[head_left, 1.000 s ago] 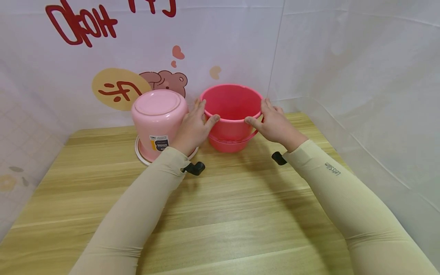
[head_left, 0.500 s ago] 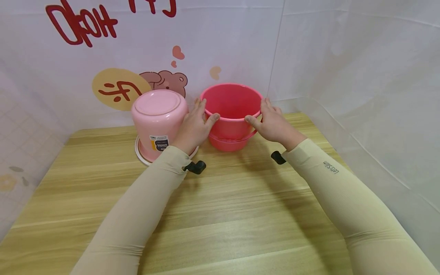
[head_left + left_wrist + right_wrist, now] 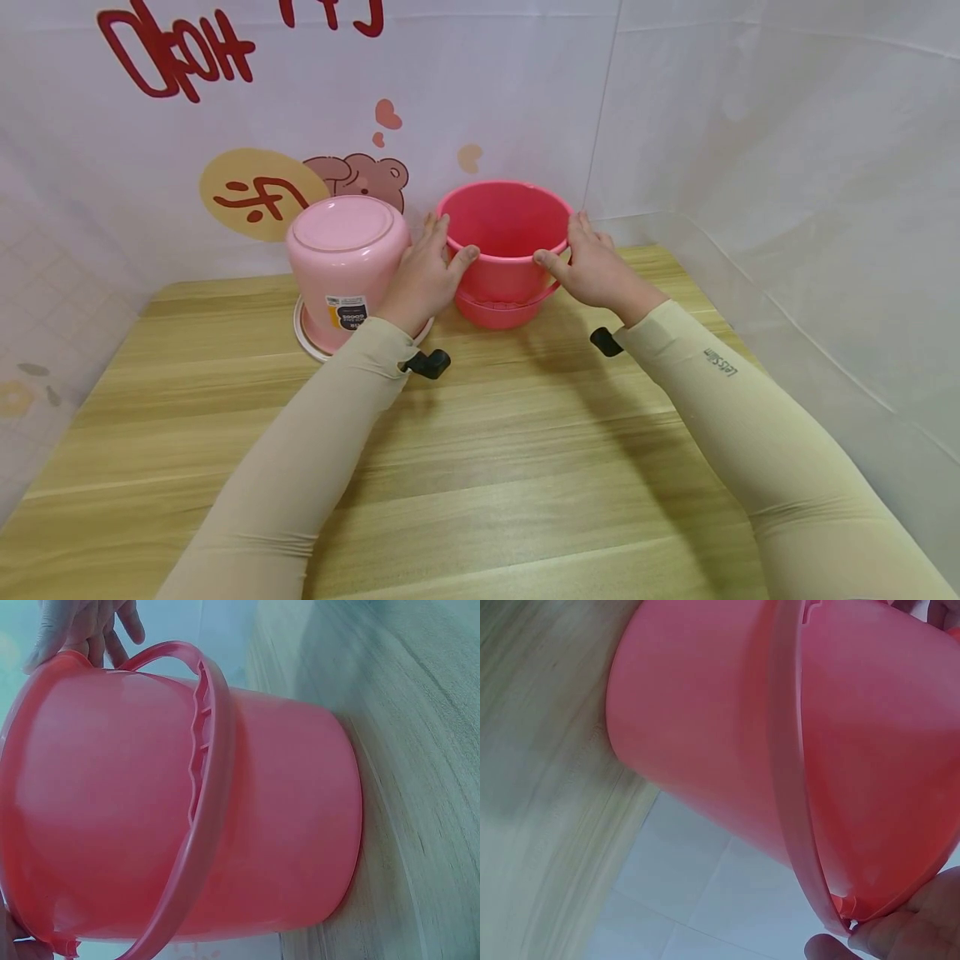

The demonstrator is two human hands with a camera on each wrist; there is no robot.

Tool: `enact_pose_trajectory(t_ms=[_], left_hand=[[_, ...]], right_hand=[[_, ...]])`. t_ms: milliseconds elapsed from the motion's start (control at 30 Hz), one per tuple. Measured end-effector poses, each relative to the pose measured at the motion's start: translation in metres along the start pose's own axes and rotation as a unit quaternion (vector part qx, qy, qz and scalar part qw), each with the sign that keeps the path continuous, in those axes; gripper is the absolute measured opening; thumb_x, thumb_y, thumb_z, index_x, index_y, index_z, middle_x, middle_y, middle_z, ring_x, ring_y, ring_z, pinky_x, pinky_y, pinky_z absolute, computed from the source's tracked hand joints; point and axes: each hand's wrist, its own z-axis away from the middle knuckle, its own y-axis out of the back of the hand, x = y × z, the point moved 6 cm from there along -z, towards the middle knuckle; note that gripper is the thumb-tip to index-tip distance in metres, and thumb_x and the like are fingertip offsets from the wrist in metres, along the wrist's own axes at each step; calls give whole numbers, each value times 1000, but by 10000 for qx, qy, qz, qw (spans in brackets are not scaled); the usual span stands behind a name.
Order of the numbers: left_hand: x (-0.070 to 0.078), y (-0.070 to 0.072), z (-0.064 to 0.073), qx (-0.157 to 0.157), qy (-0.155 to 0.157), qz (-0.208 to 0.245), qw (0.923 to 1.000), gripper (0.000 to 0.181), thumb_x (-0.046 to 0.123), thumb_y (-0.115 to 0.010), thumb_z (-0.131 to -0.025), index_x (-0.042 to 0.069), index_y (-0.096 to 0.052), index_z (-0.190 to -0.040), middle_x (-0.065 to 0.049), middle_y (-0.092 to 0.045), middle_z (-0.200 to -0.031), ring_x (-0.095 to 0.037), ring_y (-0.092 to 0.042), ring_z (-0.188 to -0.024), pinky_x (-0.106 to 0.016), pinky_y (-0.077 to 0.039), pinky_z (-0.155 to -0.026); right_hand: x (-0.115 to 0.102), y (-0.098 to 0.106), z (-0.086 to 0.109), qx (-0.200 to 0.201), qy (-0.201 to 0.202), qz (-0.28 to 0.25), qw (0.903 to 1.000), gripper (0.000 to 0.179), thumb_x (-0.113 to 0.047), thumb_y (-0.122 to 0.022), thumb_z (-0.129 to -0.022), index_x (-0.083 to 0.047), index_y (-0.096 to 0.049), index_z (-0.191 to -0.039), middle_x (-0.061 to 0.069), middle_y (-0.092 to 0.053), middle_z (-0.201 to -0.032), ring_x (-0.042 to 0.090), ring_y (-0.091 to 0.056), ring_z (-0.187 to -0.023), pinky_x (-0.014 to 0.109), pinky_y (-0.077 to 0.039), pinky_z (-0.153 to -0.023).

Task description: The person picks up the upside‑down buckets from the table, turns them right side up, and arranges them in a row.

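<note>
A red-pink plastic bucket stands upright near the back of the wooden table, its mouth facing up. My left hand holds its rim at the left side, thumb at the front of the rim. On the opposite side my right hand holds the rim in the same way, thumb toward the front. The bucket's handle hangs down across its front, and its wavy inner edge shows in the left wrist view. In the right wrist view, fingers lie at the rim by the handle's joint.
A paler pink pail with a label stands upside down just left of the bucket, its white-edged rim on the table. A printed white sheet hangs behind. Another white sheet runs along the right.
The bucket has shifted very slightly toward the back, and both hands have moved along with it. The upside-down pail has stayed in place.
</note>
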Motion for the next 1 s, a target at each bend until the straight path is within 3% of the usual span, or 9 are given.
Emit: enact_pose_trajectory(t_ms=[100,433,600,733,833,933,1000], left_hand=[[0,0,-1,4,7,-14,10000,91,75,-32,-80,22,-8,-150,9,6,-155,-18,0,-145,-46,-10,-116],[1,1,-3,77,-109,-26,9999,90,72,-32,-83,17,-10,-150,2,2,-157,-20,-3,-145,-46,-11,-116],[2,1,-4,73,-111,10,9999,89,72,-32,-83,18,-9,-150,3,3,-157,-19,-2,-145,-46,-11,-116],[2,1,-3,74,-108,33,9999,89,72,-33,-83,18,-10,-150,2,1,-157,-20,-3,-145,-46,-11,-116],[2,1,-3,70,-100,51,9999,90,72,-33,-83,18,-10,-150,1,0,-157,-21,-4,-145,-46,-11,-116],[2,1,-4,50,-73,52,9999,90,72,-32,-83,18,-9,-150,3,3,-157,-21,-4,-145,-46,-10,-116],[1,1,-4,40,-55,38,10000,90,73,-32,-83,18,-9,-151,5,4,-156,-22,-4,-145,-45,-10,-116]], right_hand=[[0,0,0,-8,-12,-14,10000,87,-72,-37,-83,-2,-31,-133,5,16,-154,41,1,-141,59,-18,-110],[0,0,-2,-42,11,75,10000,85,-72,-36,-83,-1,-33,-128,6,16,-154,38,7,-142,56,-13,-112],[1,0,-3,-65,-46,69,9999,101,-74,-35,-82,-1,-10,-146,5,17,-154,41,4,-141,58,-16,-111],[1,0,-3,-74,-63,69,9999,103,-74,-35,-82,-2,-4,-148,6,17,-154,42,2,-141,58,-17,-111],[1,0,-4,-78,-46,45,9999,102,-74,-36,-82,-1,-6,-147,6,17,-154,42,3,-141,59,-16,-111],[1,0,-4,-81,15,53,10000,91,-73,-35,-82,0,-28,-136,5,18,-154,38,8,-142,57,-12,-112],[1,-1,-5,-74,58,57,9999,86,-73,-35,-83,0,-35,-128,5,18,-154,35,10,-142,56,-9,-113]])
